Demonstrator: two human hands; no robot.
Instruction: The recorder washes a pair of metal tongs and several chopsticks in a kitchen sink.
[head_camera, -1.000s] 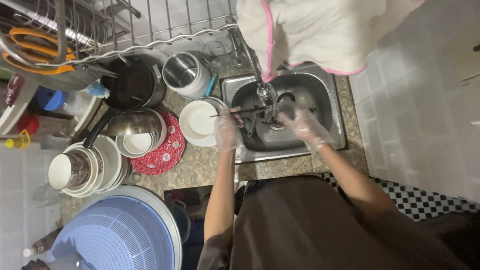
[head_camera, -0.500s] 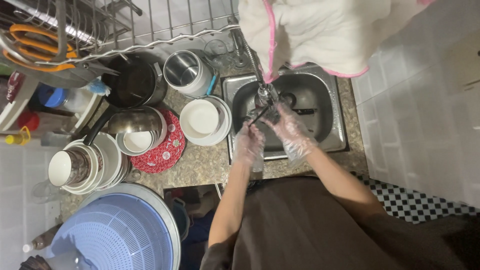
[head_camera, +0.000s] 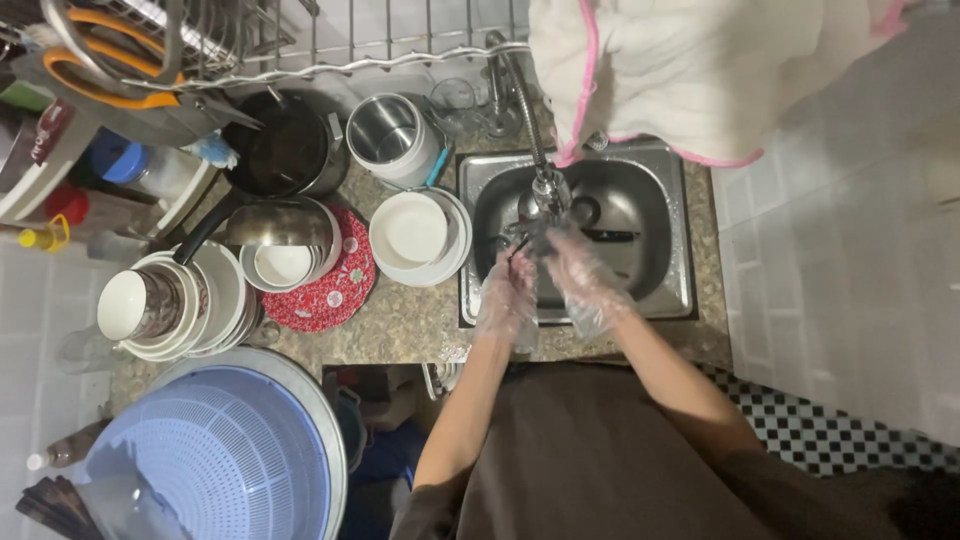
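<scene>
Rinsing at the steel sink (head_camera: 670, 290), we keep both gloved hands, left hand (head_camera: 508, 292) and right hand (head_camera: 585, 280), under the chrome tap (head_camera: 548, 188); fingers' grip unclear; dark utensil (head_camera: 607, 236) lies in the basin, likely next.

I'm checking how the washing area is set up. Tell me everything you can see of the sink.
The sink is a small square basin of shiny steel, set into a speckled stone counter beside a white tiled wall. Its curved tap reaches over the middle. A pale cloth with pink edging hangs over its far rim. Both gloved hands, left hand and right hand, work over it under the tap. A dark utensil lies inside.
</scene>
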